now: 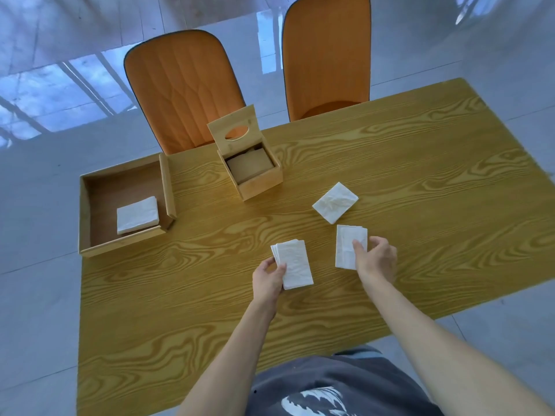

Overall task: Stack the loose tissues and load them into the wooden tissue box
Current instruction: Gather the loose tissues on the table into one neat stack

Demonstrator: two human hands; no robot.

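Tissues (295, 264): white, folded, crinkled stacks

Two orange chairs (186, 91), glossy tiled floor (45, 70)

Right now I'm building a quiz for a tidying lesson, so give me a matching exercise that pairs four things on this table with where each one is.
Things:
1. Tissue stack under the left hand
2. Tissue stack under the right hand
3. Tissue stack in nobody's hand
4. Tissue stack off the tabletop

Places:
A. Inside the open wooden tray
B. Lying angled on the table, near the wooden tissue box
C. Nearer the person, on the tray's side
D. Nearer the person, on the side away from the tray

Pairs: 1-C, 2-D, 3-B, 4-A
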